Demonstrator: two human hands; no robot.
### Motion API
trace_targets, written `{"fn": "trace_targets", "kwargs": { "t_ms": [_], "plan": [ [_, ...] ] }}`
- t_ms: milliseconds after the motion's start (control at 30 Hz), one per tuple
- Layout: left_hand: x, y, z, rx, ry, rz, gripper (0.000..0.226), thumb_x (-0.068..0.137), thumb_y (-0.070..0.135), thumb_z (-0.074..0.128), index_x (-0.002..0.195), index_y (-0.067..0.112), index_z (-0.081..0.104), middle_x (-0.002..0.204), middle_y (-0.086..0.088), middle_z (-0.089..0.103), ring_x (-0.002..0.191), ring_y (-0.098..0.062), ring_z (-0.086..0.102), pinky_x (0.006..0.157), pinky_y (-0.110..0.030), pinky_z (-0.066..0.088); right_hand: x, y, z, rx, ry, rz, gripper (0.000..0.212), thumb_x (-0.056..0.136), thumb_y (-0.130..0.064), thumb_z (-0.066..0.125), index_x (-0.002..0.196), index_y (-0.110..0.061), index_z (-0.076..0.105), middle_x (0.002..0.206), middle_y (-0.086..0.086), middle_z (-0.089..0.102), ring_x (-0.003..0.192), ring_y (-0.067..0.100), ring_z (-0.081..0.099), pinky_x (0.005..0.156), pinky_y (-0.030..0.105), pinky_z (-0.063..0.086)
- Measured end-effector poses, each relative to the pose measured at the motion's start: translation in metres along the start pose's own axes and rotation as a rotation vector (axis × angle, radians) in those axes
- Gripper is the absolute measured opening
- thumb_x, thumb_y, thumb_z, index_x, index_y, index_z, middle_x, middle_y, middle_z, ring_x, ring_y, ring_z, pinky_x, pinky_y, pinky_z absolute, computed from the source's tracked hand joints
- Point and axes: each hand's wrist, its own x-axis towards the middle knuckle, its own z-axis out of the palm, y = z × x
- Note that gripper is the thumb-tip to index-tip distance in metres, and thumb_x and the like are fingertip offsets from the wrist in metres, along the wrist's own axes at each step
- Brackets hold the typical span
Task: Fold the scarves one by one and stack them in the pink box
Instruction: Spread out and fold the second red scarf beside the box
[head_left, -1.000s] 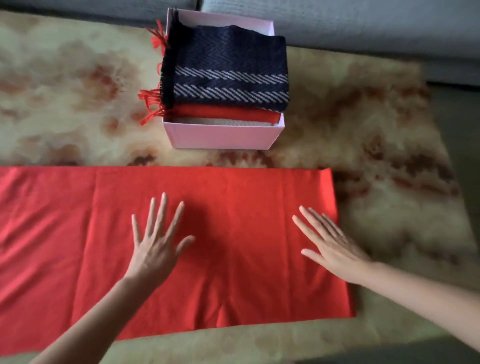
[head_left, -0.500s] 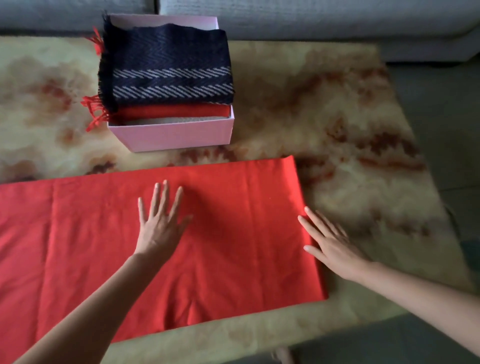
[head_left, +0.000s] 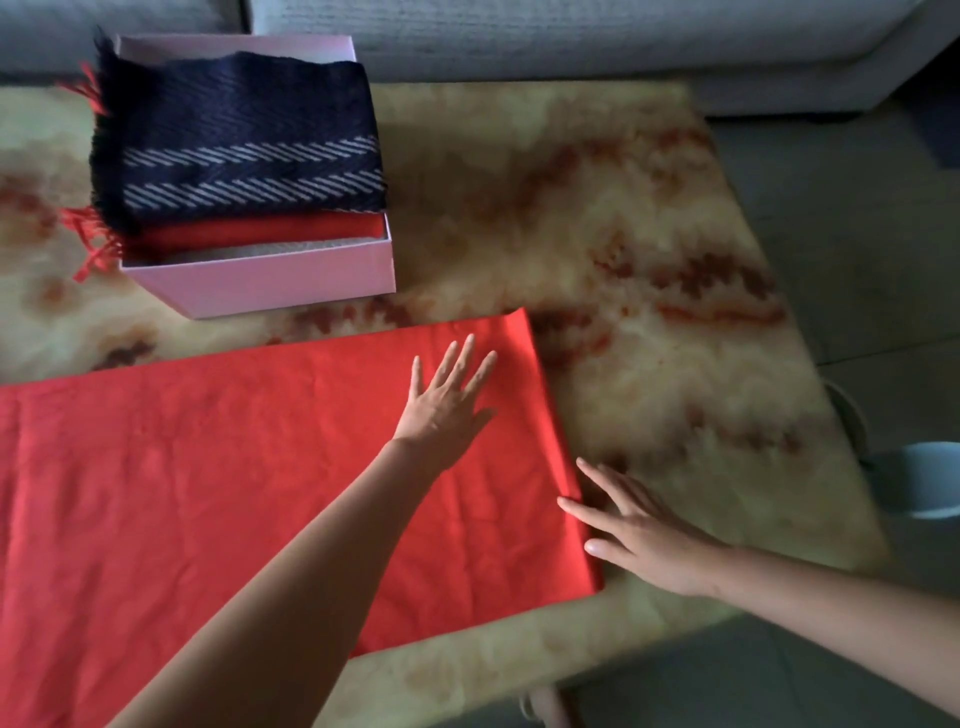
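One pink box (head_left: 270, 291) holds three folded scarves (head_left: 239, 135): navy, red, white. We press our left hand (head_left: 447, 405), fingers splayed, on a fourth, spread red scarf (head_left: 208, 493); our right hand (head_left: 644, 530) lies splayed at its edge.

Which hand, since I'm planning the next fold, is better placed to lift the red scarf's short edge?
Probably the right. The right hand lies open just beside that edge of the scarf, while the left hand rests flat on the scarf, farther in, and could pin it.
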Motion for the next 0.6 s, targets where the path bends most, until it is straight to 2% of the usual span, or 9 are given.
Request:
{"fn": "trace_targets", "kwargs": {
  "t_ms": [67,133,167,267,400,600],
  "plan": [
    [0.009,0.005,0.000,0.018,-0.019,0.019,0.066,0.099,0.042,0.035,0.150,0.028,-0.004,0.158,0.000,-0.014,0.145,-0.018,-0.015,0.114,-0.051,-0.008,-0.001,-0.001,0.001,0.036,0.025,0.014,0.065,0.085,-0.067,0.017,0.146,-0.047,0.010,0.146,-0.014,-0.033,0.143,0.011,-0.018,0.115,0.027,-0.007],
    [0.017,0.009,0.001,0.050,-0.045,0.055,0.066,0.099,0.042,0.033,0.150,0.027,-0.005,0.158,0.000,-0.015,0.145,-0.017,-0.014,0.114,-0.051,-0.008,-0.004,-0.002,0.004,0.080,0.037,0.011,0.054,0.097,-0.052,0.033,0.146,-0.047,0.011,0.146,-0.017,-0.032,0.140,0.007,-0.020,0.114,0.025,-0.007],
    [0.020,0.011,0.002,0.061,-0.062,0.071,0.065,0.100,0.043,0.032,0.150,0.027,-0.006,0.158,0.000,-0.015,0.145,-0.017,-0.013,0.114,-0.051,-0.007,-0.006,-0.001,0.006,0.074,0.037,0.005,0.053,0.098,-0.050,0.033,0.146,-0.047,0.012,0.145,-0.018,-0.034,0.138,0.006,-0.022,0.114,0.025,-0.008],
    [0.028,0.016,0.007,0.069,-0.108,0.072,0.066,0.099,0.043,0.033,0.151,0.027,-0.005,0.158,0.001,-0.015,0.145,-0.016,-0.014,0.114,-0.053,-0.005,-0.010,0.001,0.012,0.034,0.022,-0.023,0.059,0.088,-0.062,0.017,0.145,-0.050,0.009,0.141,-0.019,-0.041,0.138,0.008,-0.029,0.116,0.028,-0.008],
    [0.037,0.024,0.012,0.109,-0.084,0.054,0.066,0.099,0.042,0.034,0.151,0.025,-0.003,0.158,0.000,-0.018,0.145,-0.017,-0.018,0.113,-0.056,-0.006,-0.015,0.010,0.016,0.046,0.026,-0.026,0.052,0.100,-0.043,0.034,0.142,-0.056,0.006,0.146,-0.017,-0.038,0.135,0.008,-0.036,0.114,0.029,-0.009],
    [0.057,0.029,0.007,0.135,-0.075,0.001,0.062,0.099,0.042,0.034,0.150,0.035,-0.001,0.158,0.001,-0.018,0.145,-0.017,-0.016,0.109,-0.064,-0.001,-0.016,0.014,0.020,0.071,0.069,-0.028,0.055,0.100,-0.041,0.037,0.137,-0.063,0.003,0.147,-0.020,-0.031,0.137,0.008,-0.029,0.114,0.031,-0.004]
  ]
}}
